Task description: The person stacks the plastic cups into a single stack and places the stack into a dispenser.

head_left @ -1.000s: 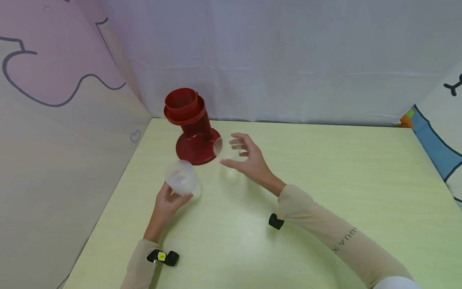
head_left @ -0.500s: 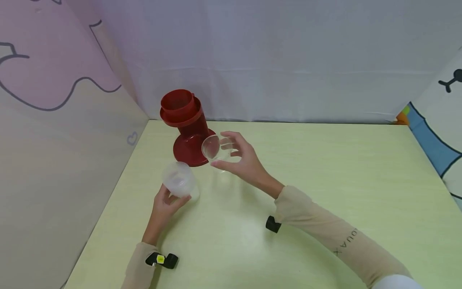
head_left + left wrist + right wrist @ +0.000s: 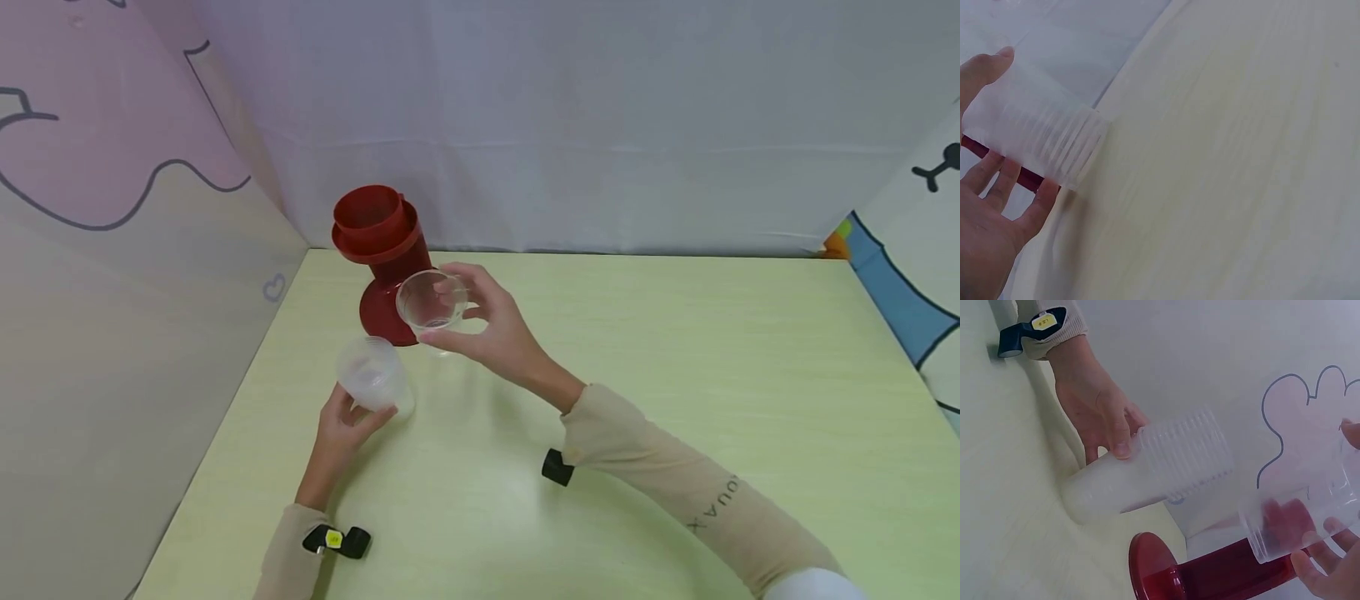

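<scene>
My left hand (image 3: 342, 425) grips a stack of clear plastic cups (image 3: 372, 375), thumb on one side and fingers on the other. Several nested rims show along the stack (image 3: 1185, 453) in the right wrist view, its mouth end tipped up off the table. A clear plastic cup (image 3: 431, 302) is held by its side in my right hand (image 3: 495, 321), its mouth facing left. Whether more than one cup is nested there, I cannot tell. Behind both hands stands a red holder (image 3: 397, 267) with a round base and an open tube top, partly hidden by the right cup.
The pale wooden table (image 3: 675, 375) meets a light cloth backdrop (image 3: 600, 125) at its far edge. A printed cloth wall (image 3: 112, 292) borders the left side, close to the left hand. Another printed panel (image 3: 915, 267) stands at the right.
My right hand has moved left with its cup, which now overlaps the red holder's base from this viewpoint. The left hand stays nearly still with the stack; the view shifted slightly.
</scene>
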Available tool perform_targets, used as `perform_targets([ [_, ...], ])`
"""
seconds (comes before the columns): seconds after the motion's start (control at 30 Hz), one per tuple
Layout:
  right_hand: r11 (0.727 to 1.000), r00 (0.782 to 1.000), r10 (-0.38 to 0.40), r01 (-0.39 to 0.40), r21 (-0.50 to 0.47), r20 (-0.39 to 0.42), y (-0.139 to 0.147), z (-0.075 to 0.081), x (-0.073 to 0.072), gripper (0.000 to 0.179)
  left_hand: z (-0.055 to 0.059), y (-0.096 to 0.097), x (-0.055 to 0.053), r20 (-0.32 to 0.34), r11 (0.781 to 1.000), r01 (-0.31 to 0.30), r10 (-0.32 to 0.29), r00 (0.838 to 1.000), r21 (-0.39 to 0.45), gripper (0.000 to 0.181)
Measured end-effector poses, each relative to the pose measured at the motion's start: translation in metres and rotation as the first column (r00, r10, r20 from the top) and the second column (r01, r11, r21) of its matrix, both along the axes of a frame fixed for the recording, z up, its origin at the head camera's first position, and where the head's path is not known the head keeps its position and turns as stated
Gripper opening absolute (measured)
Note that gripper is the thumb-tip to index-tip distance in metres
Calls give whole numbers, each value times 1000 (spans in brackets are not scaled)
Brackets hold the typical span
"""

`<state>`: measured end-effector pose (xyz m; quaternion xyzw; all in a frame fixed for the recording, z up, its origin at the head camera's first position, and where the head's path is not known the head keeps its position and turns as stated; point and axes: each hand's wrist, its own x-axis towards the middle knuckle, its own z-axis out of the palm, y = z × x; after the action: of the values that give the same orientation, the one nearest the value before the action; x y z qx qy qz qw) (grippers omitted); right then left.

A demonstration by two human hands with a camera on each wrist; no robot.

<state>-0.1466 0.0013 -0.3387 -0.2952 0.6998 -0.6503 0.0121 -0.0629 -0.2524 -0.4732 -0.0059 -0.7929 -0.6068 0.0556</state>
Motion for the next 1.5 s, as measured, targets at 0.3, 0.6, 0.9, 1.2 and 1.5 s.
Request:
perform_targets([
  [0.3,996,996,82,-83,-18,-36,-13,19,8,67,3,-1,1,21,1000,2,-3,1000,7,74],
  [0.6,991,990,136,-137,-2,-44,-28,30,13,67,1,-1,1,-7,999,7,-7,1000,35,71],
  [0.9,986,986,164,-165,-20,-28,-42,32,14,65,26,9,8,38,1000,-4,4,999,9,70],
  [1.2,982,982,191,-191,3,11,-52,32,18,68,30,12,8,16,1000,8,-9,1000,20,70],
  [1.5,977,977,205,-207,41,57,-57,26,18,69,27,9,8,-1,999,29,-29,1000,18,71],
])
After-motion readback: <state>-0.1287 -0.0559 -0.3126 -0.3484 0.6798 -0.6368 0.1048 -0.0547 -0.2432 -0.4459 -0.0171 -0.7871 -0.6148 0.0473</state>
